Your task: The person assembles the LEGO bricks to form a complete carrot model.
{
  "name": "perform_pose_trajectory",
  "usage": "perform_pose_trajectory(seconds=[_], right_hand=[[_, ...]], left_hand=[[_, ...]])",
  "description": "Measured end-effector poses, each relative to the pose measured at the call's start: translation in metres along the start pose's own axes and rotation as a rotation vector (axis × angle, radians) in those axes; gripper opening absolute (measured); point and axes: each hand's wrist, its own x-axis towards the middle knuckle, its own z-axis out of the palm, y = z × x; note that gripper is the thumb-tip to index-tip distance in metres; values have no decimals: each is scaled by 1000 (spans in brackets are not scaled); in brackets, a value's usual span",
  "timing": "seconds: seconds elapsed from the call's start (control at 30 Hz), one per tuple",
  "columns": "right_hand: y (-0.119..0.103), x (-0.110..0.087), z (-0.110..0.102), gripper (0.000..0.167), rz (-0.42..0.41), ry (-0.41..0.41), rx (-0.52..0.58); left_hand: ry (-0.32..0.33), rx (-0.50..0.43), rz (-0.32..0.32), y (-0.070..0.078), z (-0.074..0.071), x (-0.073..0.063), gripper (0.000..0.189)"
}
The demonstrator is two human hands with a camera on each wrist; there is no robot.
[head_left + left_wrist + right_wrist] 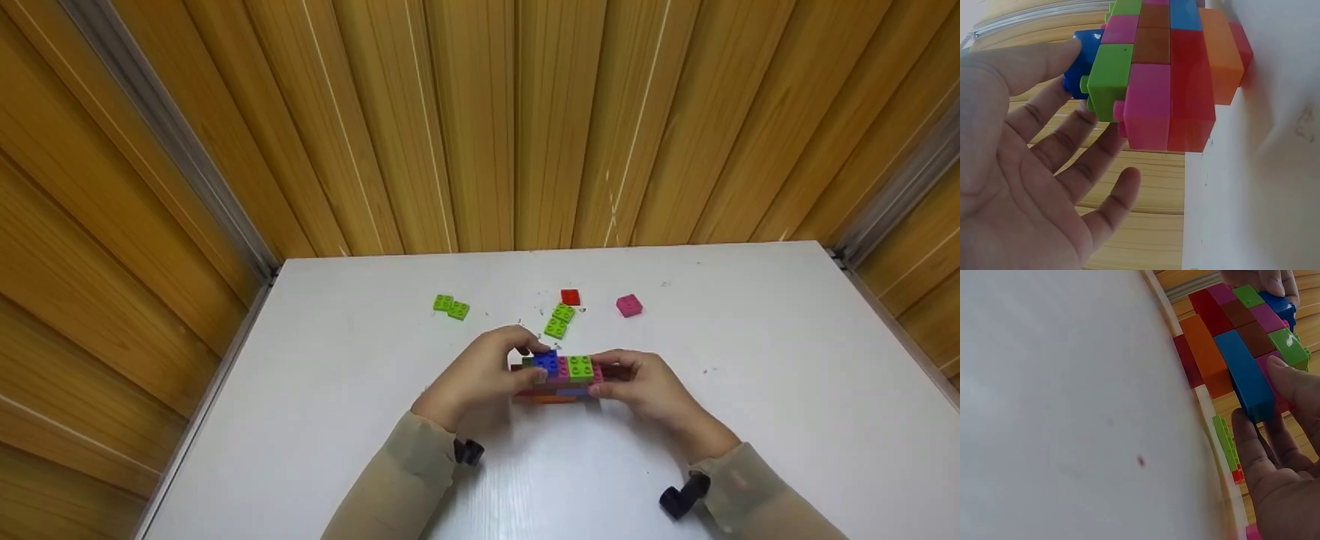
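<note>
Just below the middle of the head view, I have the toy-brick stack (pixel 556 381) over the white counter (pixel 300 420), between the two hands. The left hand (pixel 480 371) pinches the blue square brick (pixel 546 363) on top between thumb and fingers; the right hand (pixel 649 384) grips the stack's other end, its thumb on a pink brick (pixel 1270 371) and its fingers by the end of the long blue brick (pixel 1244 374). By my reading the build is well along: at the lower left of the stack in the right wrist view I make out a dark red brick (pixel 1188 363), then an orange brick (pixel 1204 354), then several joined courses above. The blue square brick looks to be the piece in hand, though I can't tell whether it is fully seated. Beyond the hands, four green bricks (pixel 556 328), a red brick (pixel 570 297) and a magenta brick (pixel 628 305) lie loose, so I'd count those as possibly left to add.
</note>
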Motion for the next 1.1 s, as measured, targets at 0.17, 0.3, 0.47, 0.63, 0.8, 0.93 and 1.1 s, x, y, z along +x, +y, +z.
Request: perform_pose_trajectory(seconds=[0.17, 0.3, 0.47, 0.63, 0.8, 0.93, 1.1], right_hand=[[-2, -1, -2, 49, -3, -10, -25], [-3, 0, -4, 49, -7, -7, -38], [-3, 0, -4, 50, 4, -2, -46], [-2, -1, -4, 52, 18, -12, -19], [0, -3, -8, 66, -15, -117, 23], [-3, -4, -22, 75, -24, -186, 69], [-11, 10, -49, 60, 49, -20, 8]], left_hand=[[3, -4, -5, -1, -1, -1, 31], [-4, -29, -16, -8, -3, -1, 52], [-29, -118, -79, -25, -2, -2, 55], [-34, -159, -84, -40, 4, 1, 41], [-12, -171, -68, -47, 10, 0, 38], [-10, -182, -72, -47, 12, -2, 39], [1, -194, -61, -47, 11, -3, 40]])
